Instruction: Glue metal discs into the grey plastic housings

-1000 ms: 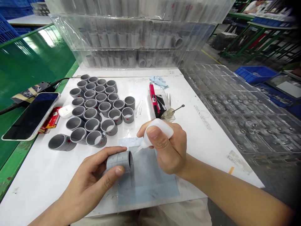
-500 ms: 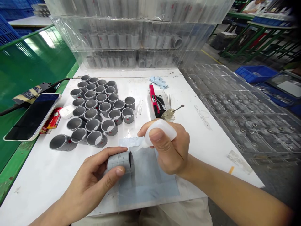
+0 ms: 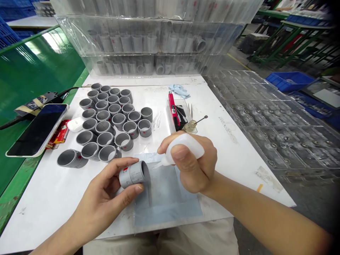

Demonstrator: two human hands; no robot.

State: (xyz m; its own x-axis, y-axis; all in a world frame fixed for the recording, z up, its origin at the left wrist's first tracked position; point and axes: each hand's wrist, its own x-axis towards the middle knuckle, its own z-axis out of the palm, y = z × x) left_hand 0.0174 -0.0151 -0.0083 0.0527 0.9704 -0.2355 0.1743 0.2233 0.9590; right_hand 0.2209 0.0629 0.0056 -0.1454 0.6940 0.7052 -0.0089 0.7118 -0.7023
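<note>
Between the thumb and fingers of my left hand (image 3: 108,193) is a short grey cylinder (image 3: 132,174), its open end turned right and a red mark on its printed side. My right hand (image 3: 195,166) grips a white squeeze bottle (image 3: 191,145), thumb pressed on its side. The bottle's thin nozzle points down and left, a little apart from the cylinder's rim. A blue-grey cloth sheet (image 3: 170,209) lies on the table beneath both hands. To the left stand several similar grey cylinders (image 3: 105,139) in a cluster.
A small clear tray (image 3: 170,118) holds a red cutter (image 3: 174,111), with a little glass jar (image 3: 190,126) beside it. A phone (image 3: 37,131) rests at the left edge. Clear boxes of cylinders (image 3: 127,42) are stacked behind; clear trays (image 3: 265,124) stand right.
My left hand has turned the cylinder and raised it slightly, bringing its red mark into view. The bottle has shifted a little to the right.
</note>
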